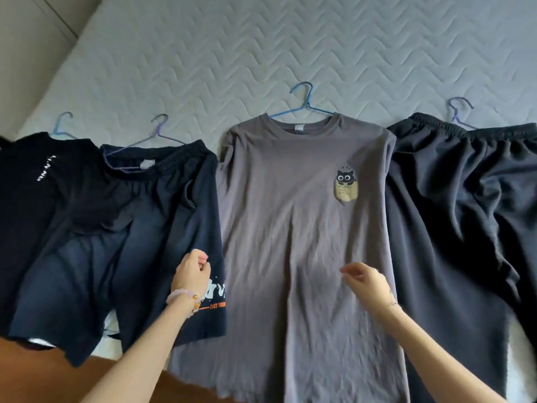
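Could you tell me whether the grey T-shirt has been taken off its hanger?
No, a blue hanger sits in the neck of the grey T-shirt, hook above the collar.

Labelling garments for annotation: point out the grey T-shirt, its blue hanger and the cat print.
grey T-shirt [290,213], head view, chest centre.
blue hanger [307,103], head view, stem under hook.
cat print [345,177], head view, cat's face.

Black tee [35,184] with white lettering is lying far left of the left hand [190,271], on a blue hanger [62,126]. Black trousers [465,213] are lying right of the right hand [367,282], with a purple hanger [460,112] poking out beyond the waistband. Quilted mattress [261,48] is running on past both hands. Brown wood surface [43,373] is showing below-left of the left hand.
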### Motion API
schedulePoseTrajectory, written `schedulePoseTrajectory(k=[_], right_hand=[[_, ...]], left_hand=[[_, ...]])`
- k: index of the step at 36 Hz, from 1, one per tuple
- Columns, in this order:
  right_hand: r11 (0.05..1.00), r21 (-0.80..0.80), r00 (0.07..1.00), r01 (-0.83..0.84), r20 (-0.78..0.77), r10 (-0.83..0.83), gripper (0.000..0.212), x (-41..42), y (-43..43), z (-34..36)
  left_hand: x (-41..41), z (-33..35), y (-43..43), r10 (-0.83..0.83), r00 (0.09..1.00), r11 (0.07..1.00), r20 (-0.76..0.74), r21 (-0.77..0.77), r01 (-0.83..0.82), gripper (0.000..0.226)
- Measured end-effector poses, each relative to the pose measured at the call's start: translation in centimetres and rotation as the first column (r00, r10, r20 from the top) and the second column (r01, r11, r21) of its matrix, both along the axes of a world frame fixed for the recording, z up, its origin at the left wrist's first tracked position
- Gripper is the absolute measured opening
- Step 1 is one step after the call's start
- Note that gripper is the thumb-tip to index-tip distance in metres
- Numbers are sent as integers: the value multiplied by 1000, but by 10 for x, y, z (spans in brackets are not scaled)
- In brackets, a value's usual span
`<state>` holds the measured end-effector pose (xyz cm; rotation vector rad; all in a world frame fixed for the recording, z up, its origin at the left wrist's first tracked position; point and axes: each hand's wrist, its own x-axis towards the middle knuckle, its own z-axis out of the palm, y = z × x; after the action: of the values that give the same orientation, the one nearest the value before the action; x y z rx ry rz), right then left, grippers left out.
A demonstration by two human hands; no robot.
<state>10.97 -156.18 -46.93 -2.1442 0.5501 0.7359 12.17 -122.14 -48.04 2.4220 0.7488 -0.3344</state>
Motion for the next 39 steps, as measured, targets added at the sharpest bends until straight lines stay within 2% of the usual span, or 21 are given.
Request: schedulePoseTrajectory(k=[3, 13, 20, 24, 28, 32, 35, 37, 39], right_hand=[[998, 23, 999, -55, 1, 55, 17, 36, 19, -5], [942, -64, 937, -331, 101, 336, 27, 169, 97, -16], [872, -175, 837, -456, 249, 488, 35, 281, 166, -23], [806, -268, 743, -529, 313, 592, 38, 345, 194, -45], [699, -392, 639, -598, 294, 711, 42, 395, 212, -68], [669, -384, 600, -636, 300, 742, 52, 420, 223, -79], [563, -409, 503, -718, 254, 826, 53, 423, 231, -78], [495, -468, 433, -732, 240, 869, 50, 424, 235, -76], [455, -527, 391, -718, 235, 890, 46, 429, 239, -77]], left_hand=[[31, 0, 1, -28, 1000, 999, 13, 24, 28, 15], [135, 3, 23, -98, 988, 995, 120, 49, 92, 21], [234, -11, 19, -342, 923, 940, 178, 69, 335, 34], [282, -29, 21, -415, 904, 910, 108, 37, 413, 42], [311, -48, 31, -444, 893, 893, -70, 50, 448, 48], [320, -56, 36, -414, 907, 908, -73, 41, 417, 48], [317, -54, 38, -417, 906, 907, -79, 33, 420, 48], [315, -48, 40, -471, 870, 876, -144, 38, 480, 53], [312, -43, 42, -565, 781, 797, -266, 69, 600, 63]])
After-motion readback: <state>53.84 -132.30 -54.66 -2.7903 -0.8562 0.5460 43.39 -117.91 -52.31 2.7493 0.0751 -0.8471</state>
